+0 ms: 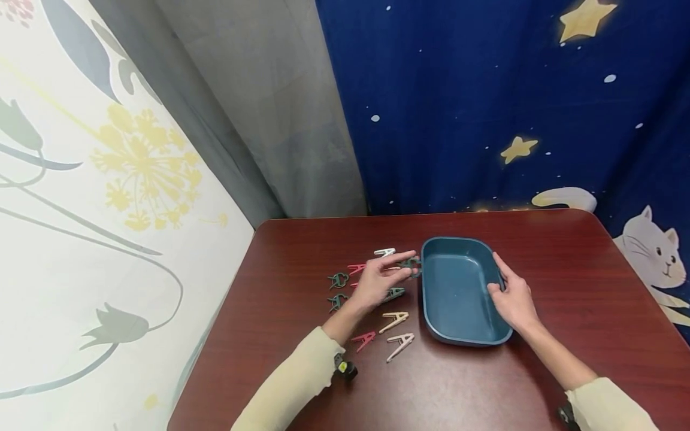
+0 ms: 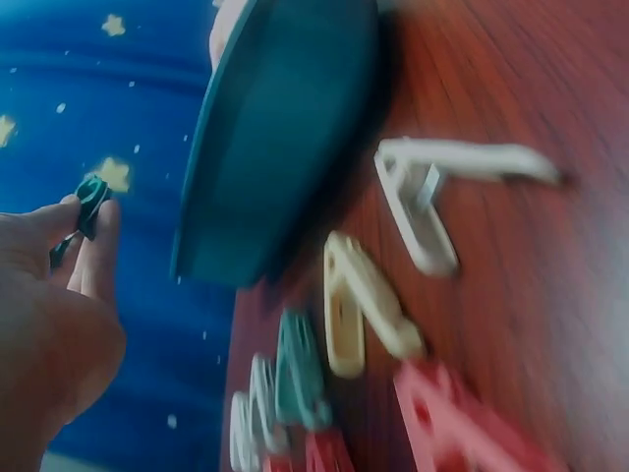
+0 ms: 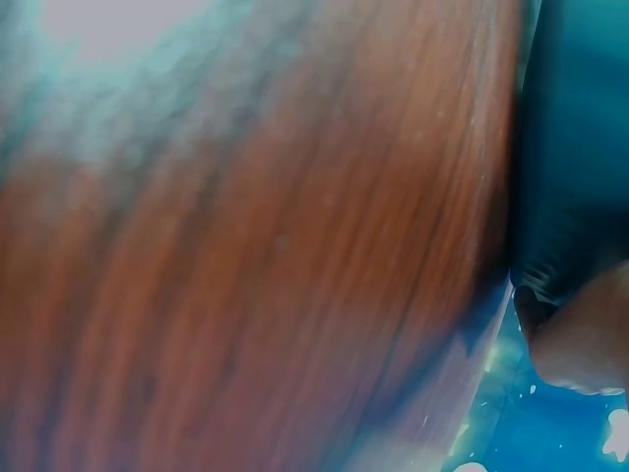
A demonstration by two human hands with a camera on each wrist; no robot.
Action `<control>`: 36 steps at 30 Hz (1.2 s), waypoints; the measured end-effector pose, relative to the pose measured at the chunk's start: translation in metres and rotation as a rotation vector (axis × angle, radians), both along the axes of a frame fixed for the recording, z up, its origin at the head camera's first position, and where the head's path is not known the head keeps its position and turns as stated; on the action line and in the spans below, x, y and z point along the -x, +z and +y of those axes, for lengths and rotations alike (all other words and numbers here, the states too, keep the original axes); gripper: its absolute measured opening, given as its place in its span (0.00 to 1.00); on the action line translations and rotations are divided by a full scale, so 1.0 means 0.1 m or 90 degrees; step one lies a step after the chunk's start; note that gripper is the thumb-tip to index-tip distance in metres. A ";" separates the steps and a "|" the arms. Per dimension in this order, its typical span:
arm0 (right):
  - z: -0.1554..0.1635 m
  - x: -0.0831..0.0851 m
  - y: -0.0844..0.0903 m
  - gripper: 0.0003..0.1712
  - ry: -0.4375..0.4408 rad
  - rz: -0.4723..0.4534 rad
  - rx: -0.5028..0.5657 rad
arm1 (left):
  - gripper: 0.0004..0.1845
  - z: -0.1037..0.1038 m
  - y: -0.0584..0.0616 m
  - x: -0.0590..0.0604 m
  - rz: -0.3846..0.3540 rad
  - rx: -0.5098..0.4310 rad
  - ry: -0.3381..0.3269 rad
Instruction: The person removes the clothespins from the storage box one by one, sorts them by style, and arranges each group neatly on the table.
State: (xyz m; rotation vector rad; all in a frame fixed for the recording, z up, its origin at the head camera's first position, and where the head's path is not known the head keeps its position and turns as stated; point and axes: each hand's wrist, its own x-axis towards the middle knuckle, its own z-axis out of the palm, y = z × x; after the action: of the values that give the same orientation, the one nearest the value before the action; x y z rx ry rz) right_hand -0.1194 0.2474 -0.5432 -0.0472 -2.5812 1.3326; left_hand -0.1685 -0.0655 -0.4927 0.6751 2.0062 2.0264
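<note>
My left hand pinches a small dark green clip between thumb and fingers, right at the left rim of a blue plastic basin. In the left wrist view the same clip shows between the fingertips, beside the basin's side wall. My right hand grips the basin's right rim, thumb inside and fingers on the outer side. Nothing lies inside the basin. Just in front of my left wrist are a cream clothespin, a white clothespin and a red clothespin.
Two green clips lie left of my left hand. Behind and partly under that hand are a white clothespin, a red clothespin and a green clothespin. The brown table meets a patterned wall on the left and curtains behind.
</note>
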 end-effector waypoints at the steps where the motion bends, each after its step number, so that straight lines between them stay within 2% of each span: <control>1: -0.01 0.00 0.00 0.44 0.001 0.001 0.000 | 0.23 -0.09 0.00 -0.02 -0.003 0.007 0.012; 5: -0.03 -0.01 0.01 0.44 0.005 0.005 -0.001 | 0.21 -0.45 -0.04 -0.13 -0.029 0.040 0.054; 9: -0.03 0.00 0.02 0.45 0.004 0.003 -0.007 | 0.20 -0.81 -0.12 -0.26 -0.050 0.084 0.097; 13: -0.04 0.01 0.03 0.45 0.004 -0.001 -0.009 | 0.19 -1.11 -0.20 -0.40 -0.074 0.104 0.141; 18: -0.03 0.01 0.04 0.45 0.004 -0.005 -0.009 | 0.16 -1.34 -0.30 -0.56 -0.116 0.126 0.176; 23: -0.02 0.01 0.03 0.44 0.013 -0.005 -0.006 | 0.14 -1.46 -0.43 -0.68 -0.127 0.181 0.190; 27: -0.03 0.01 0.02 0.43 0.017 -0.006 -0.006 | 0.12 -1.50 -0.52 -0.74 -0.107 0.230 0.200; 29: -0.04 0.02 0.02 0.43 0.019 -0.004 -0.005 | 0.11 -1.51 -0.55 -0.76 -0.082 0.259 0.207; 36: -0.06 0.01 0.02 0.43 0.019 0.002 -0.012 | 0.11 -1.51 -0.59 -0.83 0.066 0.387 0.243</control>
State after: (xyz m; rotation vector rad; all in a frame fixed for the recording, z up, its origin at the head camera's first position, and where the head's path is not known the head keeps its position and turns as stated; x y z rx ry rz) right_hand -0.1207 0.2417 -0.5413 -0.0044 -2.6013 1.3170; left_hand -0.0850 -0.2169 -0.5519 0.2838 2.7865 1.4070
